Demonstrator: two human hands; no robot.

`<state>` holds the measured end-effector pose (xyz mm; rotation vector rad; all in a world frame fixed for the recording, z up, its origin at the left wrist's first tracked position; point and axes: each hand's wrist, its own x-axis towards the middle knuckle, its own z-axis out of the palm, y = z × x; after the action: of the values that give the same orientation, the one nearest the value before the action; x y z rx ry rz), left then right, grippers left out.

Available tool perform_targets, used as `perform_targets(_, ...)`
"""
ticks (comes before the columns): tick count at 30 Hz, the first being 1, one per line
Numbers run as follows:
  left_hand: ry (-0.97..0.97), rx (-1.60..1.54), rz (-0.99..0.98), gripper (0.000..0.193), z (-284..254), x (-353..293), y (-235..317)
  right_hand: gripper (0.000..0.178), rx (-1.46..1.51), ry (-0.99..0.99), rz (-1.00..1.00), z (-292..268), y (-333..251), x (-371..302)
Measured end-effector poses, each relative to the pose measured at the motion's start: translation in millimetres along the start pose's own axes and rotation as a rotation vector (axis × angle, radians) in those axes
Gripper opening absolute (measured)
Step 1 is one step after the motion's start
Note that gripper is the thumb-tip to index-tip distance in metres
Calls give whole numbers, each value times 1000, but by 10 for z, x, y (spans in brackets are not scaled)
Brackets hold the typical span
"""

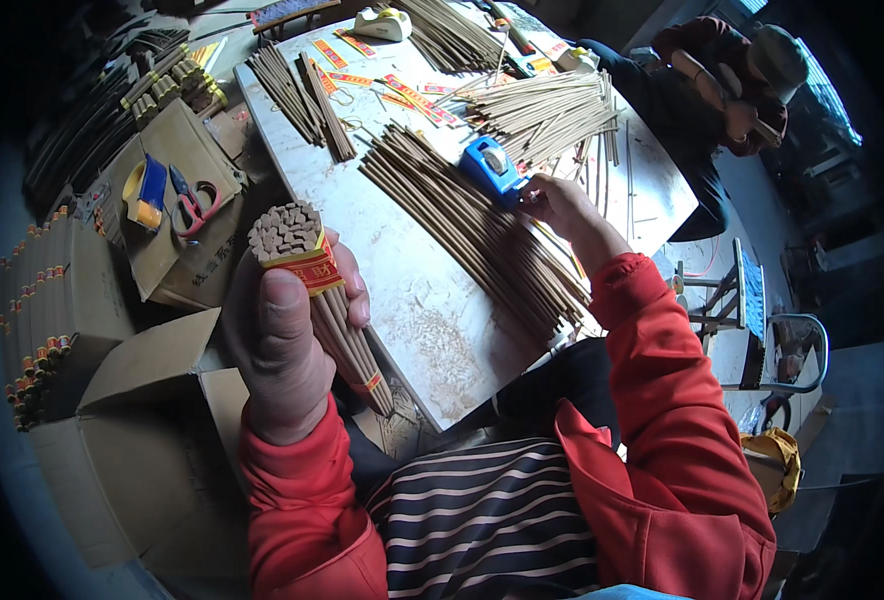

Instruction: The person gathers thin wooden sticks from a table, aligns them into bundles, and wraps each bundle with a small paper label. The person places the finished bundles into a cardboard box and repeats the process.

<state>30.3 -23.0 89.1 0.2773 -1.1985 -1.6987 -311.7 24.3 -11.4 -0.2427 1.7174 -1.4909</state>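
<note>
On the pale, scuffed worktable [402, 270], a fanned heap of thin brown incense sticks [482, 230] partly hides under the right hand [560, 205], which pinches the blue plastic tape dispenser [492, 165]. Beside the table's near-left edge, the left hand [287, 340] clasps a round banded bundle of brown sticks [312, 280], its lower wrap half hidden.

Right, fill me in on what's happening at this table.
A person in red sleeves grips a round bundle of brown incense sticks, banded with a red and yellow paper label, upright in the left hand. The right hand reaches across the pale worktable and touches a blue tape dispenser, which sits beside a long loose pile of brown sticks. Red-handled scissors lie on a cardboard box to the left. Another person sits at the far corner.
</note>
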Motion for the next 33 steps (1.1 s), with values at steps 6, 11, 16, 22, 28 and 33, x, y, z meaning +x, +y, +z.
perform_targets(6,7,-11,-22,54,1,-1,-25,5,15,-2,30,-81,76,115)
perform_targets(11,2,-13,-28,54,0,1,-41,5,-28,-18,24,-68,44,71)
perform_targets(16,3,0,-47,54,13,-4,-45,7,28,-109,37,-117,32,6)
perform_targets(22,15,6,-49,54,17,-6,-50,7,21,-130,49,-127,34,28)
perform_targets(28,-41,43,-73,53,-8,3,-52,6,35,-140,70,-147,22,76)
perform_targets(33,-30,-33,-66,51,44,-14,-86,8,19,-134,65,-156,22,126)
